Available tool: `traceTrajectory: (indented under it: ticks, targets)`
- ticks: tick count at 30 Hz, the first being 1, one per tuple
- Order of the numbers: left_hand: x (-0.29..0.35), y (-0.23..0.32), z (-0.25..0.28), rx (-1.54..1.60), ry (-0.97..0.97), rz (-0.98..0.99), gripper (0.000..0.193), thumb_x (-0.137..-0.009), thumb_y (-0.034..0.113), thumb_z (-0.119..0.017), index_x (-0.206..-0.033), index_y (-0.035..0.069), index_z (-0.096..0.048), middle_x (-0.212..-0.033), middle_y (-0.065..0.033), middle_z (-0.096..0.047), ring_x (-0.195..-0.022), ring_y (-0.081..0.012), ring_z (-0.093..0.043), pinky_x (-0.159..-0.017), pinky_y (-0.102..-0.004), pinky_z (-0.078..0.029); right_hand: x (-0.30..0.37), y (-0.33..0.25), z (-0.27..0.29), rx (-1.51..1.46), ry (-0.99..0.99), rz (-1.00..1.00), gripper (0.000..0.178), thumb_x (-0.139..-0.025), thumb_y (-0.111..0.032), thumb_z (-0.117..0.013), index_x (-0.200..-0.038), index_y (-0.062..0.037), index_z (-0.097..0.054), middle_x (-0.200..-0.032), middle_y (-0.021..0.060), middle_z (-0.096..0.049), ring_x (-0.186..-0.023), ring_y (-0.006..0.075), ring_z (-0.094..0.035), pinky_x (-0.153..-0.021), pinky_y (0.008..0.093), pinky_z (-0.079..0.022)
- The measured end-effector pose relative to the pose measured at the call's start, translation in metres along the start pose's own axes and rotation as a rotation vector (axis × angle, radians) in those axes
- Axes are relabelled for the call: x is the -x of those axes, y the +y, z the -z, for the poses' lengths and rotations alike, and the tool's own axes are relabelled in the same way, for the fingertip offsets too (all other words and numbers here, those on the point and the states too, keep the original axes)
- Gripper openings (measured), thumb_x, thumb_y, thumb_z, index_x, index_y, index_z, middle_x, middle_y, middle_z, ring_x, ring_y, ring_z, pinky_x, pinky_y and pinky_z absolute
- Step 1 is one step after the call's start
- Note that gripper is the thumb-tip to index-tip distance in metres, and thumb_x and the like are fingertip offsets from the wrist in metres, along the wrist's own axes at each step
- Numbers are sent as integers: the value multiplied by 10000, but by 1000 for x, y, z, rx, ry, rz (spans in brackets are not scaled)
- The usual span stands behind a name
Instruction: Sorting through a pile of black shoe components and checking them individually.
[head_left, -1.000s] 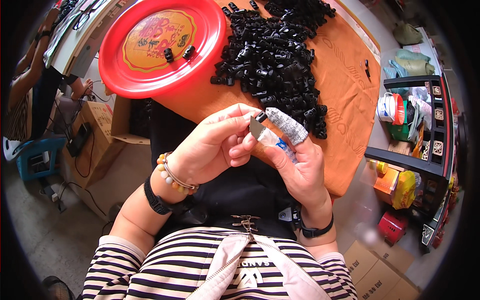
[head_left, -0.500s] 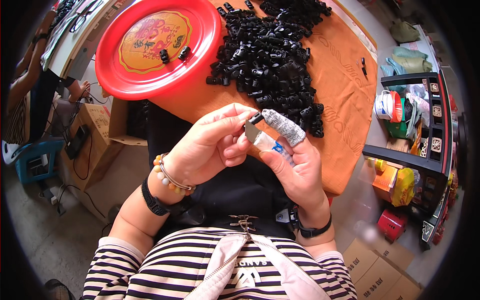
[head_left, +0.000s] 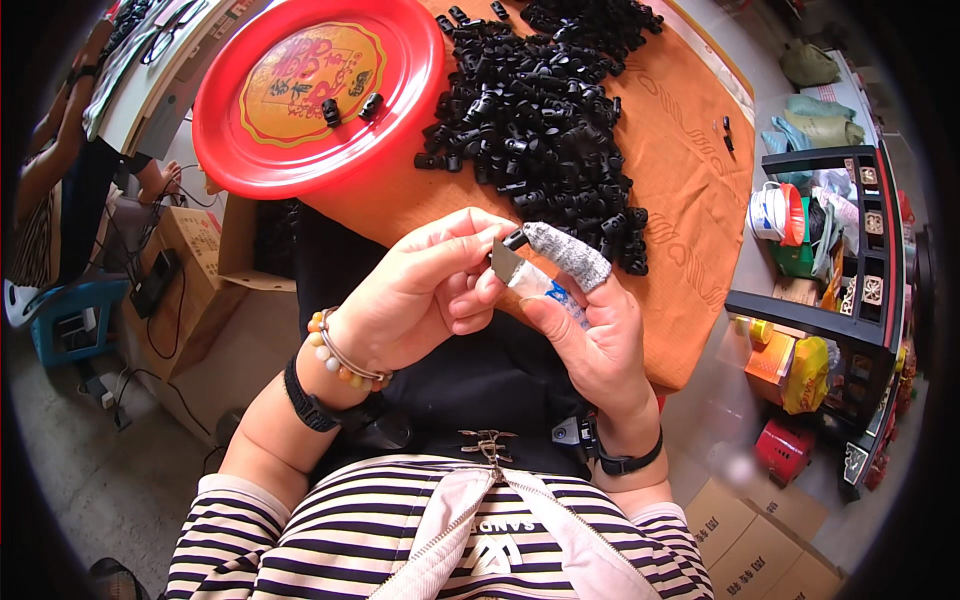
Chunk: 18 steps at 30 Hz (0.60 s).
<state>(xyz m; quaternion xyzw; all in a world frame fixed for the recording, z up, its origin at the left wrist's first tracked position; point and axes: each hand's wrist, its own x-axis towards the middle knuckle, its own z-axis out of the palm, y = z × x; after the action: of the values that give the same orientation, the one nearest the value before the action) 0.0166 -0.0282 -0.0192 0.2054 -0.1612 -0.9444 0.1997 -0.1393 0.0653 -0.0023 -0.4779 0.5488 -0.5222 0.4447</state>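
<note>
My left hand (head_left: 430,280) pinches a small black plastic part (head_left: 515,239) between thumb and fingertips, in front of my body. My right hand (head_left: 605,335) is closed round a short flat metal blade (head_left: 507,263) whose grip is wrapped in white material with blue print (head_left: 545,287). The blade's edge lies close against the black part; exact contact is hard to make out. A grey knitted finger cover (head_left: 568,255) sits on my right index finger, which reaches over toward the part. Just beyond my hands spreads a large heap of similar black parts (head_left: 540,120).
An orange cloth (head_left: 680,230) covers the table. At its far left is a red round tray (head_left: 225,150) with two black parts on it. An open cardboard box (head_left: 240,235) stands left, a black shelf rack (head_left: 820,315) right. Another person's arm (head_left: 50,160) shows far left.
Both hands keep their hold and nearly the same place. The black part and the covered fingertip have shifted very slightly.
</note>
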Motion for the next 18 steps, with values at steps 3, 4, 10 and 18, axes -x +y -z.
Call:
traceTrajectory:
  ticks: [3,4,10,18]
  targets:
    - [0,-2,2,5,5,-4,187,-928,174,-445,-1062,45,-464,-617,4,-447,-460,-37,-354,-420,-182,-304,0,-1,2,33,-20,-38,411,-859,-128,-623,-1216,28,-491,-935,65,-642,-793,48,-540,-689,192,-446]
    - [0,-1,1,4,4,-4,187,-928,174,-445,-1062,45,-464,-617,4,-447,-460,-37,-354,-420,-182,-304,1,0,2,40,-20,-28,402,-862,-125,-617,-1212,30,-494,-937,65,-641,-802,52,-545,-701,193,-448]
    - [0,0,0,-11,-1,22,171,-929,177,-451,-1044,53,-466,-621,-1,-449,-459,-38,-339,-420,-185,-300,-1,0,2,55,5,26,359,-883,-109,-581,-1198,43,-499,-957,73,-638,-849,75,-561,-755,205,-454]
    - [-2,-3,-2,6,5,41,164,-925,182,-464,-1044,70,-471,-629,-6,-454,-463,-51,-337,-422,-192,-297,-10,-6,0,-227,172,-162,476,-914,-153,-538,-1294,60,-346,-1124,99,-526,-935,81,-513,-802,206,-426]
